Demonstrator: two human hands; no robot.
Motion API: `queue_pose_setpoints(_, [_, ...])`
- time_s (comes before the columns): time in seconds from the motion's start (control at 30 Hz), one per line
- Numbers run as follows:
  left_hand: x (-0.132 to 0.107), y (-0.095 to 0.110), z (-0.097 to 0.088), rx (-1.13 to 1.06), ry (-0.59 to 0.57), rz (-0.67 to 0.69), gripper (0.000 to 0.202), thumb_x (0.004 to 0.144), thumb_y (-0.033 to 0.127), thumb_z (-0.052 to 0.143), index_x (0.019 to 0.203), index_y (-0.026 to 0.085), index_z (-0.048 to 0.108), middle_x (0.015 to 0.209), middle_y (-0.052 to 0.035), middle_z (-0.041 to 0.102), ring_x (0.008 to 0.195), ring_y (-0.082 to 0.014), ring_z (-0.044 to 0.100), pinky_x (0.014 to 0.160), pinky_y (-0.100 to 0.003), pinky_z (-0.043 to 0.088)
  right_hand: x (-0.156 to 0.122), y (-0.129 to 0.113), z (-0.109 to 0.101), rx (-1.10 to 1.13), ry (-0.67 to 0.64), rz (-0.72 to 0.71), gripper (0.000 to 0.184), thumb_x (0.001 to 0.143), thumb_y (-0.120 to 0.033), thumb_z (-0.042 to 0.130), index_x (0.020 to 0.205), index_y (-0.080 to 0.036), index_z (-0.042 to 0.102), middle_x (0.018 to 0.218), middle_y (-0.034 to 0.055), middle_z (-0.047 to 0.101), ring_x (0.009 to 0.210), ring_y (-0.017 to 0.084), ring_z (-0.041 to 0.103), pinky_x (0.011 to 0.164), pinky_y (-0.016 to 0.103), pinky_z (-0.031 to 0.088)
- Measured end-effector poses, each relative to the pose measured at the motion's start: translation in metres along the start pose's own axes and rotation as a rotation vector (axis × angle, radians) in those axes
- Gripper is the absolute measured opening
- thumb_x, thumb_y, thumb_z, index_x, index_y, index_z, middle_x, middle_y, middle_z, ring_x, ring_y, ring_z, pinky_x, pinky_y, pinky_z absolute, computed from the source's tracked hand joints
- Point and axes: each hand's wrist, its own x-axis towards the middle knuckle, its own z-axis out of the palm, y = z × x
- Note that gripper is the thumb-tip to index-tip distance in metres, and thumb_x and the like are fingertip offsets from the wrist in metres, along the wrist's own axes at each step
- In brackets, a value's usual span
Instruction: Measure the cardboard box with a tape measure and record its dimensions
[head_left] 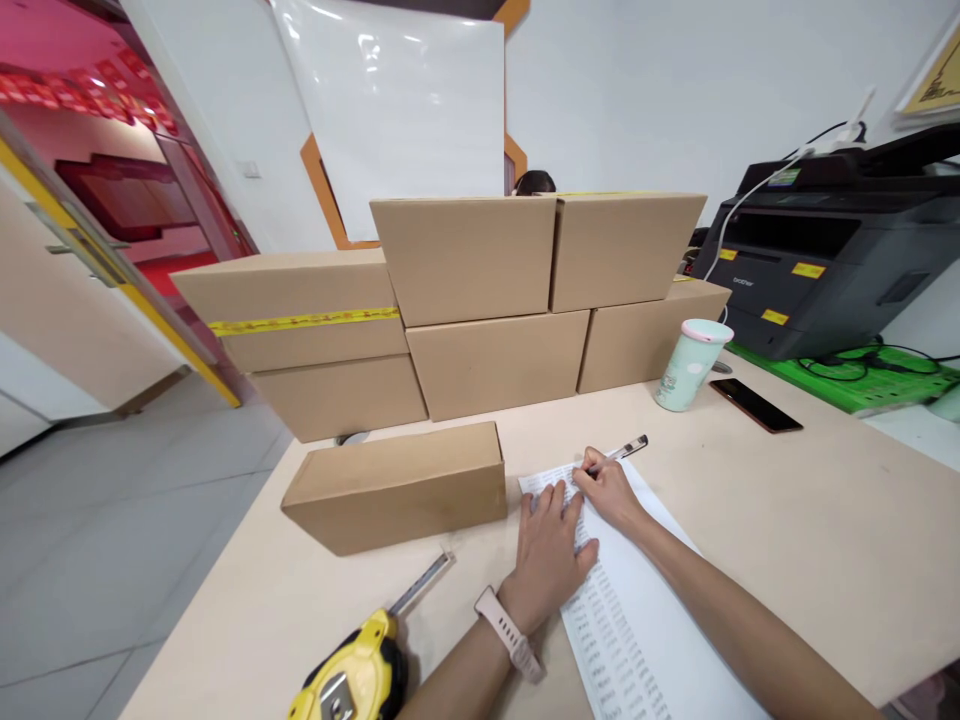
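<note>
My left hand (550, 548) lies flat, fingers stretched out, on a printed sheet of paper (637, 620) on the beige table (825, 520). A light strap watch sits on that wrist. My right hand (609, 488) is closed around a pen (621, 453), its tip on the top of the sheet. A long cardboard box (397, 485) lies just left of both hands. A yellow tape measure (358, 675) with a short length of blade pulled out rests near my left forearm.
Several cardboard boxes (480, 300) are stacked at the table's back; a person's head shows behind them. A mint cup (688, 365) and a dark phone (755, 405) sit to the right, before a black printer (832, 260). Grey floor lies to the left.
</note>
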Motion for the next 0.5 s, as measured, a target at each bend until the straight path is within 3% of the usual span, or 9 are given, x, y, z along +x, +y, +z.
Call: queue_pose_setpoints(0.5, [0.0007,0.0009,-0.0022,-0.004,-0.004,-0.009,0.058,0.087,0.048,0.045,0.139,0.022,0.04,0.148,-0.0118,0.038,0.135,-0.03,0.033,0.109,-0.057,0.024,0.0005,0.0057,0.0019,-0.003,-0.011,-0.013,0.02,0.072,-0.024,0.053,0.062,-0.024,0.036,0.049,-0.0089,0.033,0.046,0.01,0.032,0.047,0.025,0.024])
